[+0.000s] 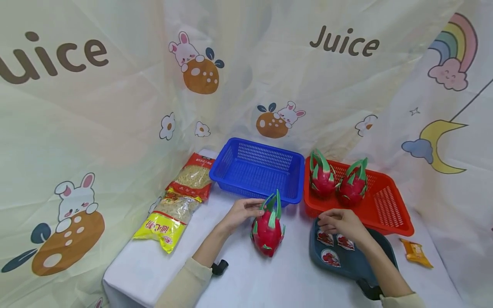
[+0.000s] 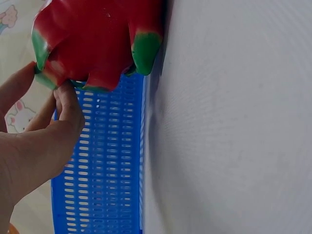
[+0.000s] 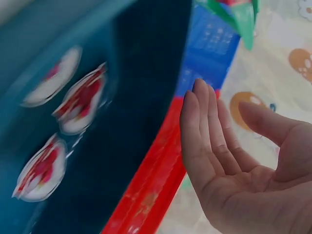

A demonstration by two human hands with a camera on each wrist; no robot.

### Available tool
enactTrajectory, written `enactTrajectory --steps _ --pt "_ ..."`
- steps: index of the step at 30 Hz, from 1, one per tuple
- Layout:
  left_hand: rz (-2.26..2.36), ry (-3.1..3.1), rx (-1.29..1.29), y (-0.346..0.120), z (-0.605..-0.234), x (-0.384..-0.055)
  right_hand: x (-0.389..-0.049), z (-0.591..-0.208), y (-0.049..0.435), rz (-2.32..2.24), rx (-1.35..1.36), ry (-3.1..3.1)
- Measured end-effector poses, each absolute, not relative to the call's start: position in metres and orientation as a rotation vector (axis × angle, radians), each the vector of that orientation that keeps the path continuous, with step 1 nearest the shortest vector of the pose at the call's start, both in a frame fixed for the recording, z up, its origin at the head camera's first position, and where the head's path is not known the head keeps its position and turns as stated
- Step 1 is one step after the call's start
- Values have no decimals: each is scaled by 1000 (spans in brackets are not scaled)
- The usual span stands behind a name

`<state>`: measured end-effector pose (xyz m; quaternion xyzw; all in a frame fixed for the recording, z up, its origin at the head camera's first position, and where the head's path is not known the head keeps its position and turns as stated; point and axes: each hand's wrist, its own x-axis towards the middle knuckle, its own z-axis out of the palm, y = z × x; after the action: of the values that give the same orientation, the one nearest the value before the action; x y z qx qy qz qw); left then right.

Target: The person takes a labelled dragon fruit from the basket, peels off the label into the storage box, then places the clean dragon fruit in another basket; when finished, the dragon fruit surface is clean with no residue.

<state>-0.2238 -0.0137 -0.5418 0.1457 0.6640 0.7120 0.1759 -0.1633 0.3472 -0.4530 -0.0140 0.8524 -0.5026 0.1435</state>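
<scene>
My left hand [image 1: 243, 212] pinches a green-tipped scale of a red dragon fruit [image 1: 267, 235], with thumb and fingers on either side of it in the left wrist view. The fruit is over the white table, its green leaves pointing toward the blue basket [image 1: 254, 192]. My right hand [image 1: 344, 223] holds nothing; its fingers are nearly straight and the thumb stands apart in the right wrist view. Below it lies a dark blue-green tray [image 1: 346, 263] with three dragon fruit stickers [image 1: 330, 258] on it. Beside that hand is the red basket [image 1: 389, 209] with two dragon fruits [image 1: 352, 190] in it.
Two food packets, one red [image 1: 192, 175] and one yellow [image 1: 165, 226], lie at the left. A small orange packet [image 1: 416, 253] lies right of the tray. Printed cloth [image 1: 246, 64] hangs behind the white table [image 1: 246, 282].
</scene>
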Motion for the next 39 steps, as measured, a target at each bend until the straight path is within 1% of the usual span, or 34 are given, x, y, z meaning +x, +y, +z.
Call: enactTrajectory --steps 6,14,21,25,30,39 --pt "2032 1878 389 -16 -542 -224 -188 -451 312 -1552 -139 2313" --pt "2017 1872 398 -9 -548 -223 -204 -463 283 -1578 -209 2185" --pt "2024 1879 395 -10 -547 -223 -210 -473 263 -1613 -208 2150" --pt "2026 1892 394 -12 -543 -224 -213 -475 253 -1640 -164 2136" --pt "2024 1887 404 -12 -540 -224 -213 -477 247 -1720 -99 2127" --pt "2011 1918 429 -15 -539 -224 -208 -482 245 -1810 -99 1945"
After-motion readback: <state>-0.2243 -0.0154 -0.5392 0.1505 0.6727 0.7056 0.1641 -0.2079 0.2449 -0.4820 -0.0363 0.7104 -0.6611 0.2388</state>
